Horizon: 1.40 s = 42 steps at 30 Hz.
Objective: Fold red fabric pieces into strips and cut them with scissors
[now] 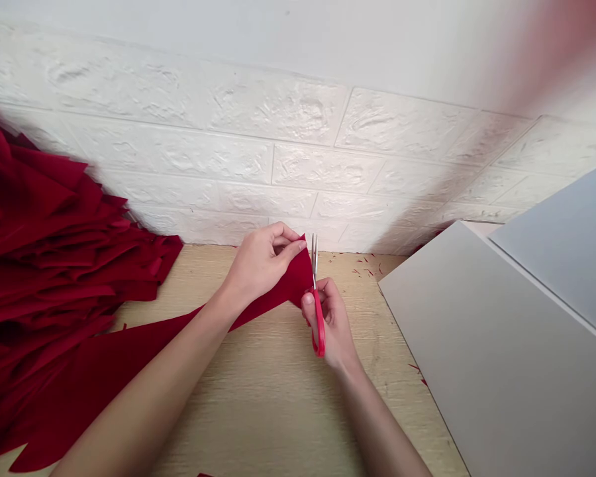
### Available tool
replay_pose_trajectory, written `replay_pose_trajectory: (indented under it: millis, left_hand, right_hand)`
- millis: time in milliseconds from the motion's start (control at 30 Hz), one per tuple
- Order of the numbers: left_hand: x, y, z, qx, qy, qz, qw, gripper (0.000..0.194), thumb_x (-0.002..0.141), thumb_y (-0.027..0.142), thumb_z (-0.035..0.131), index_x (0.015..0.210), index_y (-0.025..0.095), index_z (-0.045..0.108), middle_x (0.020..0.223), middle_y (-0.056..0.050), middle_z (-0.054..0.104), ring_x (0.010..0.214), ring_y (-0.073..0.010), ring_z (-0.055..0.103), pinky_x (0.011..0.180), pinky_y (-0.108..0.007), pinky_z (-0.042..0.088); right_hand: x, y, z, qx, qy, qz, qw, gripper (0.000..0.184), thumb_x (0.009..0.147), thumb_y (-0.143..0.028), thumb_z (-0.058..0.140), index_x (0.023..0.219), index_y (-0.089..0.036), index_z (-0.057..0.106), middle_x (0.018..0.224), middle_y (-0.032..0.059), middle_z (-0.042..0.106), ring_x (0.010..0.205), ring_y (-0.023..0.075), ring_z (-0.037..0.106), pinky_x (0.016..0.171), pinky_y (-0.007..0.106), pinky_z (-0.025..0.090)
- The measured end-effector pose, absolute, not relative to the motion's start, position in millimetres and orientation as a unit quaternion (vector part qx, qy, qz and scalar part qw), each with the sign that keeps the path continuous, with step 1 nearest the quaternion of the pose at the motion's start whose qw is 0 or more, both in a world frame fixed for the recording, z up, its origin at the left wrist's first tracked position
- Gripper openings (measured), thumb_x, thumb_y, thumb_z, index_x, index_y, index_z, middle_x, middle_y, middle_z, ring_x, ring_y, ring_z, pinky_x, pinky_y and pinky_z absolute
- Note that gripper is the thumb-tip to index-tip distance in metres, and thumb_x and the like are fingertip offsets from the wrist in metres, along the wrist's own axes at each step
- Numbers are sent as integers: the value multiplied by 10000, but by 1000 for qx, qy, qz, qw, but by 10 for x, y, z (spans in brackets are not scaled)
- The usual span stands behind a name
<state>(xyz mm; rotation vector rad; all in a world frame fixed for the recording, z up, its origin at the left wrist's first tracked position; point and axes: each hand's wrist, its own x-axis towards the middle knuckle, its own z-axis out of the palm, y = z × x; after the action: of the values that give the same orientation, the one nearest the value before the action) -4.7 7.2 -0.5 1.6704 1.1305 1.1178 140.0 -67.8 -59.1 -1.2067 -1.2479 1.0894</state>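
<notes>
My left hand point(263, 258) pinches the upper corner of a dark red piece of fabric point(288, 285) between thumb and fingers. That fabric stretches down to the left, passing under my left forearm towards the pile. In my right hand point(332, 324) is a pair of scissors point(319, 318) with red handles, its metal blades pointing up and nearly closed. The blades stand just right of the fabric's edge; whether they touch it I cannot tell. My right fingers are near the fabric's lower right corner.
A tall heap of red fabric pieces point(69, 265) fills the left side. Behind the wooden table point(273, 384) rises a white brick-patterned wall point(218, 139). A large pale box or panel point(501, 344) stands on the right. Small red scraps point(370, 270) lie near the wall.
</notes>
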Motion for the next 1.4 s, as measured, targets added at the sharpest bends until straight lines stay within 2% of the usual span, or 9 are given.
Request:
replay_pose_trajectory:
  millis: [133, 267, 467, 667, 867, 1033, 1400]
  left_hand:
    - [-68, 80, 26, 645, 432, 405, 483, 238, 837, 413, 663, 820, 175, 668, 759, -14, 744, 638, -133, 650, 591, -241, 461]
    - [-79, 68, 43, 644, 419, 386, 510, 243, 822, 413, 681, 821, 170, 694, 777, -26, 754, 654, -137, 661, 608, -243, 488]
    - [-59, 63, 47, 653, 411, 381, 509, 231, 822, 394, 664, 785, 169, 696, 765, -30, 752, 677, -148, 664, 641, -263, 516]
    - [-54, 76, 32, 655, 409, 369, 518, 203, 836, 355, 653, 774, 165, 694, 777, -22, 753, 674, -128, 653, 654, -244, 492]
    - [-73, 102, -13, 681, 403, 360, 494, 260, 852, 423, 634, 812, 178, 710, 801, -31, 757, 700, -153, 660, 663, -270, 493]
    - [-71, 103, -14, 672, 411, 358, 501, 235, 851, 398, 642, 803, 179, 711, 786, -25, 754, 682, -142, 651, 654, -257, 477]
    - [-73, 109, -3, 675, 422, 357, 488, 219, 841, 381, 641, 783, 182, 712, 783, -20, 752, 690, -141, 644, 673, -264, 469]
  right_hand:
    - [1453, -645, -624, -515, -525, 432, 522, 403, 843, -570, 678, 854, -243, 443, 675, -62, 455, 592, 116, 366, 571, 263, 310]
    - [1486, -627, -647, -508, -533, 433, 520, 383, 848, -548, 682, 864, -242, 452, 690, -54, 488, 611, 122, 394, 587, 266, 329]
    - [1473, -631, -654, -506, -542, 432, 513, 403, 833, -551, 696, 867, -242, 438, 711, -36, 552, 624, 130, 450, 582, 272, 343]
    - [1482, -620, -689, -508, -534, 436, 516, 419, 836, -565, 690, 856, -241, 425, 696, -41, 543, 605, 120, 440, 568, 261, 331]
    - [1496, -621, -663, -519, -539, 430, 505, 436, 827, -575, 696, 820, -235, 424, 657, -49, 521, 587, 114, 419, 556, 255, 326]
    - [1491, -628, -659, -516, -538, 434, 506, 444, 823, -592, 691, 817, -238, 423, 666, -44, 528, 585, 116, 421, 567, 260, 337]
    - [1482, -623, -648, -538, -542, 412, 497, 416, 815, -523, 716, 802, -239, 411, 611, -61, 507, 561, 105, 394, 529, 239, 303]
